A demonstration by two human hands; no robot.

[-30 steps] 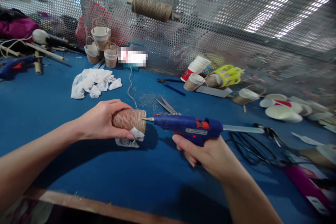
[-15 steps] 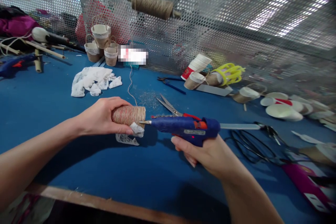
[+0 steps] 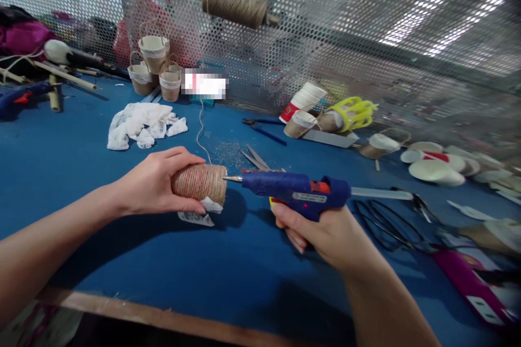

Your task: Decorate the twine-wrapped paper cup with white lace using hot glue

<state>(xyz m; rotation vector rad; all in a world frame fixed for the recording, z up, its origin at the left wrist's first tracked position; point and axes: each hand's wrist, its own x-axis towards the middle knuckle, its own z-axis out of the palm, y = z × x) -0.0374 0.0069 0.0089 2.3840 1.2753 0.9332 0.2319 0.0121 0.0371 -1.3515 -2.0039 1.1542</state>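
Head view of a blue felt-covered bench (image 3: 81, 173) backed by a perforated metal screen (image 3: 325, 38).

The left hand (image 3: 157, 184) was clamped around a twine-wrapped cup (image 3: 199, 183), held just above the bench in front of the person. The cup lay on its side, apparently so that its open end faced right, towards the tool. Its wall was covered in tight, ribbed coils of tan jute. A scrap of white lace trim (image 3: 203, 211) hung limp from its lower edge.

The right hand (image 3: 325, 233) was closed on the grip of a hot-glue gun (image 3: 299, 191), fingers curled under the barrel by the trigger. The gun was held level, which put its metal nozzle (image 3: 232, 178) at or just short of the cup's rim; contact could not be made out. The body was smooth blue plastic with an orange band, and a pale translucent glue stick (image 3: 380, 193) projected from the rear. The two hands were apart, joined only by the line of the gun.

Steel scissors (image 3: 254, 158) lay just behind the nozzle. A loose twine strand (image 3: 201, 130) ran back from the cup towards the screen, where a jute spool (image 3: 234, 6) sat on a horizontal peg, presumably so that it paid out freely. Three small handled baskets (image 3: 157, 68) stood at the rear left, near a crumpled lace heap (image 3: 138, 124). Stacked paper cups (image 3: 303, 103) lay tipped at the rear right.
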